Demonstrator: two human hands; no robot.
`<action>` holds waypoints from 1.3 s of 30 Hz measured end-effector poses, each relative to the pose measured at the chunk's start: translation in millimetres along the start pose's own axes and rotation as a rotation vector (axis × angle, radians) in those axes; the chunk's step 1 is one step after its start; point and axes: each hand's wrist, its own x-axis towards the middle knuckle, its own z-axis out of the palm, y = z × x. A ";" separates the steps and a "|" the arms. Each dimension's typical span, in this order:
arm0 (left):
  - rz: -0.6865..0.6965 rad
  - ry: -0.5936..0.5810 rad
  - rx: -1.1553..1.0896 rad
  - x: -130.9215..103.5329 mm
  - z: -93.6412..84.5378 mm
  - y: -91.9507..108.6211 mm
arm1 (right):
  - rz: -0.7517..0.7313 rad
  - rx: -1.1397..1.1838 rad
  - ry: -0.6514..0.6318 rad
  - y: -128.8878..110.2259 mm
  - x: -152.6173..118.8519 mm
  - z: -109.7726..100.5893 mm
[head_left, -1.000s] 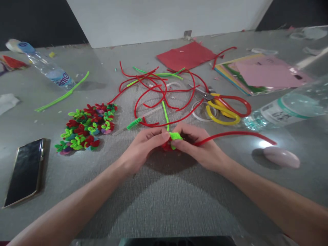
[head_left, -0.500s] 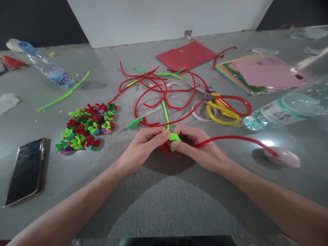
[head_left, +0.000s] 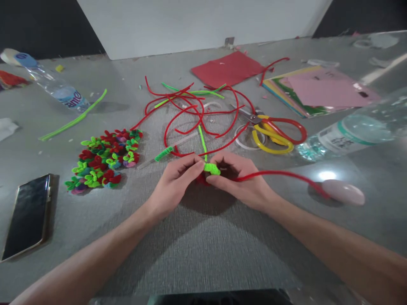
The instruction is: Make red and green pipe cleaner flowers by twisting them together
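Observation:
Between my two hands is a small pipe cleaner piece, with a bright green coiled part (head_left: 211,169) on top and red fuzz partly hidden beneath. My left hand (head_left: 179,176) pinches its left side, thumb and fingers closed. My right hand (head_left: 240,178) closes round the right side, thumb low and fingers curled above. A straight green stem (head_left: 202,143) points away from the piece. From under my right hand a long red pipe cleaner (head_left: 280,173) curves right toward a pale pink computer mouse (head_left: 345,192).
Left of my hands sits a cluster of small red and green pipe cleaner pieces (head_left: 101,159), beyond a phone (head_left: 28,212). Loose red pipe cleaners (head_left: 187,106) lie ahead. Scissors (head_left: 273,131), a large plastic bottle (head_left: 352,131) and papers (head_left: 330,91) stand right; a water bottle (head_left: 57,84) lies far left.
The view has shifted slightly, moving everything a little to the left. My hands keep hold of the piece; the green coil shows more from the side, and my right thumb sits just below it.

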 end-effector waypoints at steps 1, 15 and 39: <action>0.032 0.010 0.077 0.3 -1.2 1.3 | 0.000 -0.029 0.022 0.2 0.2 -0.1; 0.128 -0.082 0.224 0.9 -5.4 0.7 | 0.027 0.037 -0.005 -0.3 -0.9 -6.5; 0.064 -0.048 0.269 7.0 -5.5 1.2 | 0.061 -0.032 -0.030 2.4 4.1 -9.6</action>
